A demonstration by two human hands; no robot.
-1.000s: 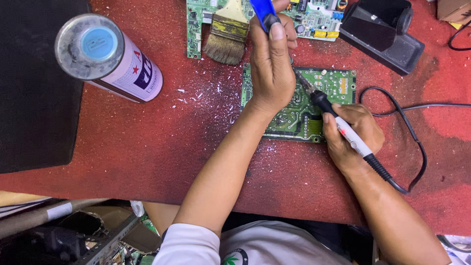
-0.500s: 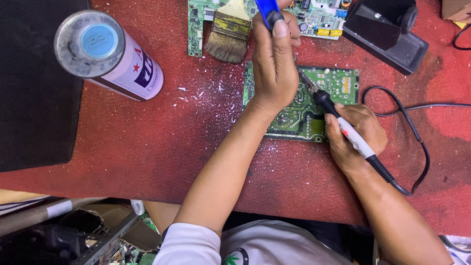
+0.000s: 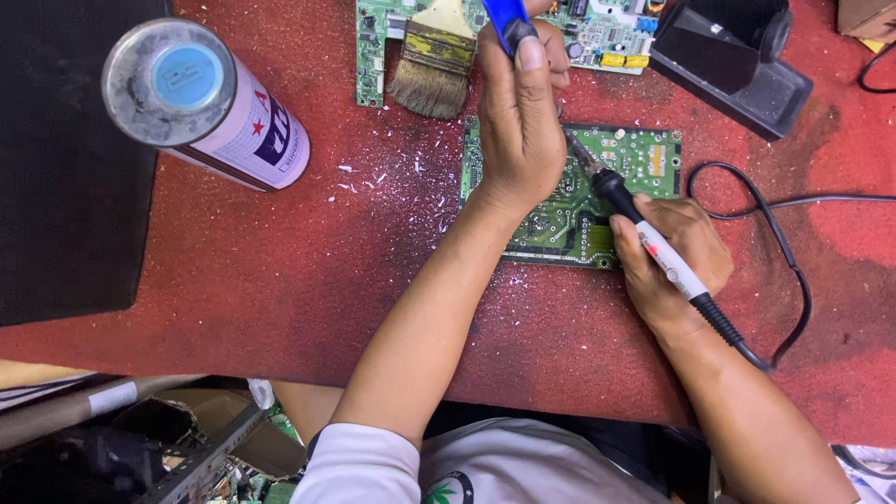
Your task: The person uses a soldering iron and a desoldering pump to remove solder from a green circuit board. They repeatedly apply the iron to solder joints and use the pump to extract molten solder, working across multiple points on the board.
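Note:
A green circuit board (image 3: 644, 159) lies on the red mat (image 3: 308, 280) in front of me. My right hand (image 3: 674, 261) grips a soldering iron (image 3: 653, 245) like a pen, its tip resting on the board near my left hand. My left hand (image 3: 519, 121) is raised over the board's left half and holds a blue tool (image 3: 507, 21) upright, thumb along its shaft. The part of the board under my left hand is hidden.
A tall spray can (image 3: 201, 107) stands at the left. A paintbrush (image 3: 434, 58) lies on a second circuit board (image 3: 597, 33) at the top. A black stand (image 3: 733, 56) sits top right. The iron's black cable (image 3: 793, 271) loops right. White flecks litter the mat.
Both hands have stayed nearly still. My left hand with the blue tool shifted slightly, and the iron's tip remains on the board.

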